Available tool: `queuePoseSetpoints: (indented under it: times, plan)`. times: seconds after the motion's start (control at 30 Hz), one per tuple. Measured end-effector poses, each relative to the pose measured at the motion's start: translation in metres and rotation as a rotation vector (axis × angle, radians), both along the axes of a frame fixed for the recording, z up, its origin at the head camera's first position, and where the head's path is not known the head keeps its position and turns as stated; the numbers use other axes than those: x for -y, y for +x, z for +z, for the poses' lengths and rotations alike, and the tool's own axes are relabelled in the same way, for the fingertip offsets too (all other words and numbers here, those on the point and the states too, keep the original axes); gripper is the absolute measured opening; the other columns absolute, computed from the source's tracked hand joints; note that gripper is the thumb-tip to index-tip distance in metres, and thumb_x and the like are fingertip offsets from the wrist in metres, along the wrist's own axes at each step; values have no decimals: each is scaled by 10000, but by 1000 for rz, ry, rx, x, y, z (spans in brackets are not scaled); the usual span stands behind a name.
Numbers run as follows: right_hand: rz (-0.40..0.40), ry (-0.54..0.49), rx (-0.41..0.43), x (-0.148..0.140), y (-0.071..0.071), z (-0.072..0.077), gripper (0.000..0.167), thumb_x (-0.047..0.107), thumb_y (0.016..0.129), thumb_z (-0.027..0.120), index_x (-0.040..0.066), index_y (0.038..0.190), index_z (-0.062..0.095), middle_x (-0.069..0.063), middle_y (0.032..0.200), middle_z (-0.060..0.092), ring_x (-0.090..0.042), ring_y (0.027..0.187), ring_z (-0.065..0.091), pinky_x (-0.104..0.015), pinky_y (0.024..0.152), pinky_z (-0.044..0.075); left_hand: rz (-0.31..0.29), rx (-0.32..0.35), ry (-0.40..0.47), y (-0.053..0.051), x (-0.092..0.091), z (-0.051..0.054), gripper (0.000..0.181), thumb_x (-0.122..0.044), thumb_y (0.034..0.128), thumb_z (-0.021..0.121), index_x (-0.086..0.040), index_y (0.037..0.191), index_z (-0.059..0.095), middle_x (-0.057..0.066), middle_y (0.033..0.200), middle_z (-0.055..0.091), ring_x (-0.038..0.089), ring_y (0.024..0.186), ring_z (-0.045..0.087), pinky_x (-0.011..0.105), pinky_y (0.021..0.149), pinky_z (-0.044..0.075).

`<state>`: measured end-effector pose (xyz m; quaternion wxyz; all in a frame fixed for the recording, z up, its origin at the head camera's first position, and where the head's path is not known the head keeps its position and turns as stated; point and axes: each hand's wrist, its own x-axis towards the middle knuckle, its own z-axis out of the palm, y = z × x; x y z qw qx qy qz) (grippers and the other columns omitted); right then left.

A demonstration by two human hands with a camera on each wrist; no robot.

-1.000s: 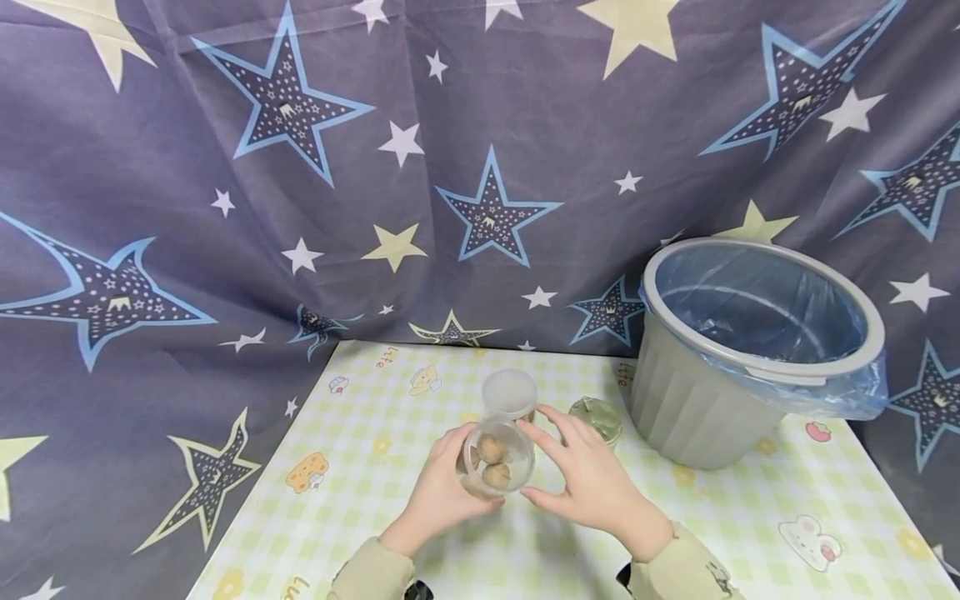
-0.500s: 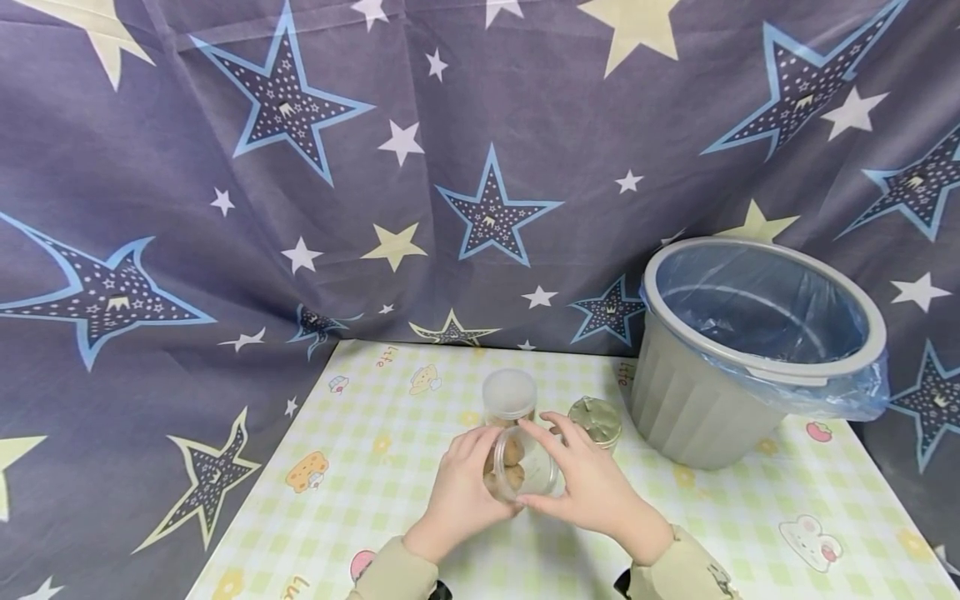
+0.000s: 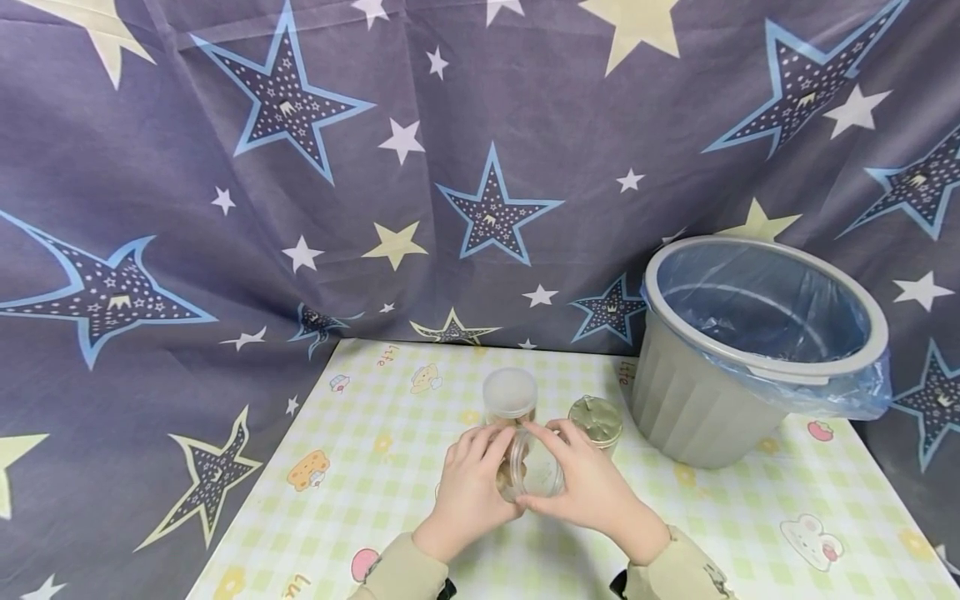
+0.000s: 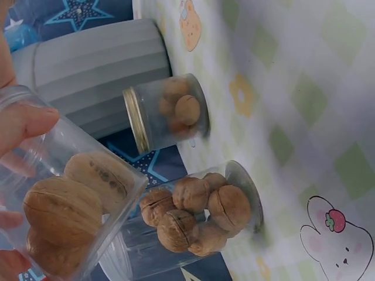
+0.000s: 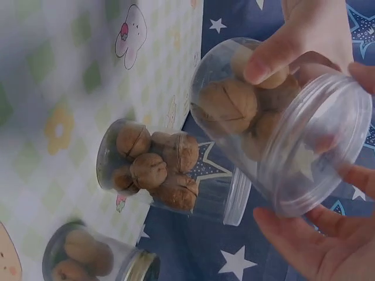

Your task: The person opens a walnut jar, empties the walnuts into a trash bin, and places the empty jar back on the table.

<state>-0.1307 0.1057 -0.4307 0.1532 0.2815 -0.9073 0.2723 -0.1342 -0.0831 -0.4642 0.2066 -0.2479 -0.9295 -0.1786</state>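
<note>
- Head view: the walnut jar (image 3: 512, 473) is held tilted between the hands, its clear lid end (image 3: 543, 472) facing the right hand (image 3: 594, 485). The left hand (image 3: 471, 492) grips the body; the right hand pinches the lid end's edge between thumb and fingers.
- Head view, around: just beyond both hands stands a capped jar (image 3: 510, 394), closest in the way of the knuckles; just beyond the right hand, a foil-topped jar (image 3: 597, 419); farther to its right, a lined bin (image 3: 693, 408).
- Left wrist view: the walnuts (image 4: 64, 211) rest at the base end, away from the right thumb; the left hand is mostly out of frame.
- Right wrist view: left thumb on the body, right fingers spread round the ribbed lid end. The step looks like working the lid; the next move likely calls for a steady left grip and a right-hand twist. Whether it is loose, I cannot tell.
</note>
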Motion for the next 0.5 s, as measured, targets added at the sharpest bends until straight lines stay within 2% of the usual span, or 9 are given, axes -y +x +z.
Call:
queuePoseSetpoints:
  times: [0.13, 0.23, 0.33, 0.5]
  plan:
    - [14, -71, 25, 2, 0, -2, 812, 373, 609, 862, 122, 1309, 537, -72, 1115, 537, -180, 931, 575, -392, 747, 543, -18, -9, -13, 0, 0, -1, 896, -425, 570, 849, -115, 1328, 486, 110, 1292, 530, 315, 1173, 484, 520, 925, 456]
    - [-1, -122, 63, 2, 0, -3, 784, 339, 605, 863, 109, 1287, 553, -36, 1076, 525, -161, 926, 551, -379, 752, 538, -54, -22, -17, -1, 1, -3, 907, -414, 594, 843, -101, 1353, 460, 116, 1317, 512, 312, 1206, 471, 515, 967, 440]
    - [-21, -159, 102, 2, 1, -6, 767, 307, 603, 861, 95, 1274, 558, -11, 1036, 516, -151, 913, 541, -358, 756, 538, -96, -61, -25, -3, 3, -8, 948, -403, 590, 859, -77, 1371, 431, 123, 1333, 494, 304, 1230, 459, 501, 995, 430]
    - [-14, -188, 124, 0, 2, -8, 767, 267, 593, 865, 73, 1268, 558, -15, 1025, 518, -167, 915, 547, -346, 774, 541, -155, -159, -14, -6, 5, -17, 1043, -410, 512, 904, -39, 1361, 424, 142, 1323, 493, 308, 1229, 477, 486, 1007, 439]
